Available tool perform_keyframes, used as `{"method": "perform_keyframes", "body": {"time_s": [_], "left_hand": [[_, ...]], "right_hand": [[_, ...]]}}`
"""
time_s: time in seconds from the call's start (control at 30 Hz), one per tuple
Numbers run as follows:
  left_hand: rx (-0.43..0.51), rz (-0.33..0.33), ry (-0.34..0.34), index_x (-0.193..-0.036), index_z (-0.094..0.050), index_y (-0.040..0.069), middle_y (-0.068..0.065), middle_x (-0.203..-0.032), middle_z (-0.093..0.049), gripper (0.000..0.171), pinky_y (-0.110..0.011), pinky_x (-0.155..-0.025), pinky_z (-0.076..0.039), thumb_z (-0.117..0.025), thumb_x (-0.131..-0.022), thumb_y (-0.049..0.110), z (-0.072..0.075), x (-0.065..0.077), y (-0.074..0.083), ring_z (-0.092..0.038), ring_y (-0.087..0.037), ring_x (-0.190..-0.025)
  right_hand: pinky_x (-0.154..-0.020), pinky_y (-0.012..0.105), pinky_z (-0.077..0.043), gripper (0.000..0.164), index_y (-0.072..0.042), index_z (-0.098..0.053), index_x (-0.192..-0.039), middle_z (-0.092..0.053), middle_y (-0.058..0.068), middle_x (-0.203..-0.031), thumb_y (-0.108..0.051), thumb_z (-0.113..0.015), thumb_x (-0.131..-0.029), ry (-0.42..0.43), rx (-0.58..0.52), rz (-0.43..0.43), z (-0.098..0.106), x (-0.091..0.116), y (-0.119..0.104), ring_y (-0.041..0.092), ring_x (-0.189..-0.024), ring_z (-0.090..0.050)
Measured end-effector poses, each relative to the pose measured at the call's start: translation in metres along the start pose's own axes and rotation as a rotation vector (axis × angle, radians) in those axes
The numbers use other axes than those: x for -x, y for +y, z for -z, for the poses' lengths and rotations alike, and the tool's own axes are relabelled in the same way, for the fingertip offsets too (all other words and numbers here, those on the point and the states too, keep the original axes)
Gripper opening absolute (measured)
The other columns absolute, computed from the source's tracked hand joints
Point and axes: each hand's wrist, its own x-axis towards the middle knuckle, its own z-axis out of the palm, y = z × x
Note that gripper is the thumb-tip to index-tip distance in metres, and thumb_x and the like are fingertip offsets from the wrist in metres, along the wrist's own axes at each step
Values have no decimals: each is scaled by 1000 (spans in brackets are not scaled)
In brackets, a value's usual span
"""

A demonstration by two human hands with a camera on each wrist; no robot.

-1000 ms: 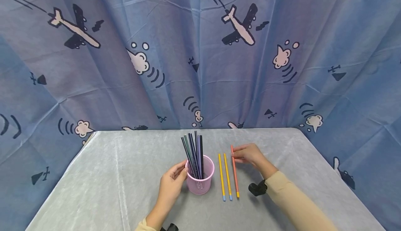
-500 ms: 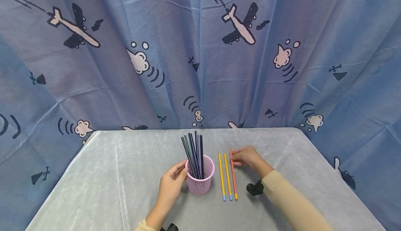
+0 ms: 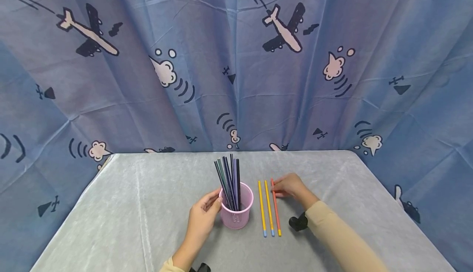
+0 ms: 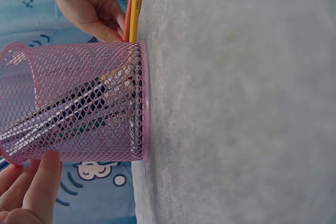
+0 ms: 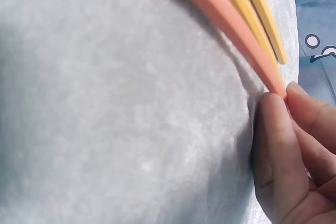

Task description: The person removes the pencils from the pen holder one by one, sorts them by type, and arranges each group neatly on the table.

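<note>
My left hand [image 3: 202,213] holds the left side of a pink mesh pencil cup [image 3: 235,218], thumb and fingers at its rim. Several dark, green and purple pencils [image 3: 230,186] lean in the cup; the left wrist view shows their lower ends through the mesh [image 4: 84,103]. With thumb and fingertips, my right hand [image 3: 292,186] pinches the upper end of an orange pencil [image 3: 276,212] that has a yellow end. To its left lie two yellow pencils with blue ends, the near one [image 3: 269,208] and the far one [image 3: 262,208], roughly parallel to it.
A pale grey cloth covers the table [image 3: 166,181]. Behind it hangs a blue curtain [image 3: 207,58] printed with airplanes. A black wrist device [image 3: 297,222] sits at the right sleeve.
My right hand has drawn the orange pencil slightly left and towards me, closer in line with the yellow pencils. The left hand and cup have stayed put.
</note>
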Motion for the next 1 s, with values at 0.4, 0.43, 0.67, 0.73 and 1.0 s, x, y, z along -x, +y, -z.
{"method": "perform_keyframes", "body": {"time_s": [0.4, 0.43, 0.67, 0.73, 1.0], "left_hand": [[4, 2, 0, -127, -62, -8, -26, -126, -65, 35, -19, -90, -58, -63, -97, 9, -1, -1, 0, -65, -35, -118], [6, 3, 0, -127, -62, -8, -26, -126, -66, 35, -19, -90, -58, -63, -97, 9, -1, -1, 0, -65, -35, -118], [9, 2, -8, -127, -61, -8, -26, -127, -65, 35, -20, -91, -59, -62, -97, 8, -1, 0, -1, -64, -36, -119], [9, 3, -10, -128, -61, -8, -26, -127, -65, 35, -20, -91, -58, -62, -97, 9, -1, -1, -1, -64, -35, -119], [6, 7, 0, -128, -61, -8, -26, -127, -65, 35, -18, -90, -58, -62, -97, 8, 0, -1, -1, -65, -34, -118]], "right_hand": [[-51, 21, -58, 22, 11, -72, -97, -67, 3, -65, 6, -78, -77, 162, 181, 32, -14, -2, 0, 6, -50, -60], [-50, 20, -58, 21, 11, -72, -96, -67, 3, -64, 6, -78, -77, 169, 185, 34, -14, -3, 1, 6, -49, -60], [-50, 20, -57, 15, 8, -73, -90, -69, 4, -66, 3, -78, -77, 199, 181, 53, -14, 2, 2, 6, -50, -59], [-51, 21, -58, 15, 8, -73, -91, -71, 8, -69, 1, -76, -79, 226, 150, 84, -13, 6, 0, 7, -53, -62], [-74, 31, -65, 31, 15, -66, -114, -75, 23, -98, 3, -69, -86, 242, -86, 259, -15, 22, -11, 9, -72, -71]]}}
